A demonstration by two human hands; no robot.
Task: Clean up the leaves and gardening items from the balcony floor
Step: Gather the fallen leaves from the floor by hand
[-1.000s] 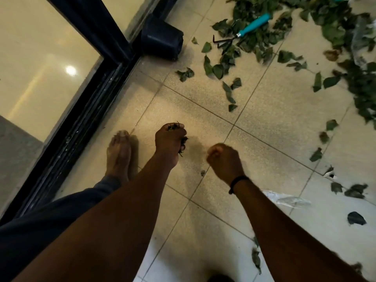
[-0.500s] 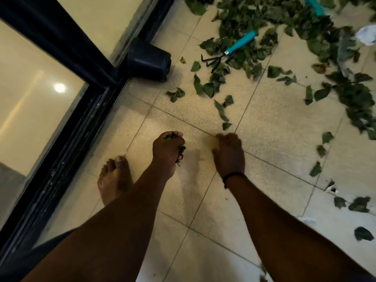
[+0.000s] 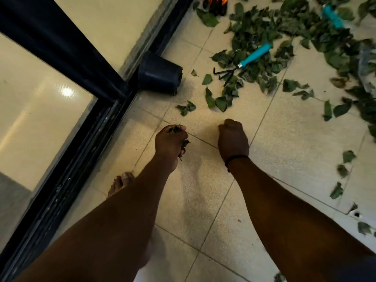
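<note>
Presently the left hand (image 3: 170,142) still grips torn green leaves (image 3: 184,144), the right hand (image 3: 232,139) has risen curled, contents unclear, nearer leaves gone, far litter remaining.

Balcony floor beside a glass door.
Pale speckled tiles (image 3: 305,139) meet a black door frame (image 3: 67,159); left of the frame, glass (image 3: 36,119) reflects a round light.

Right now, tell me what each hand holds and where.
Left hand grips a bunch of leaves in its fist. Right hand is fisted; contents cannot be told.
</note>
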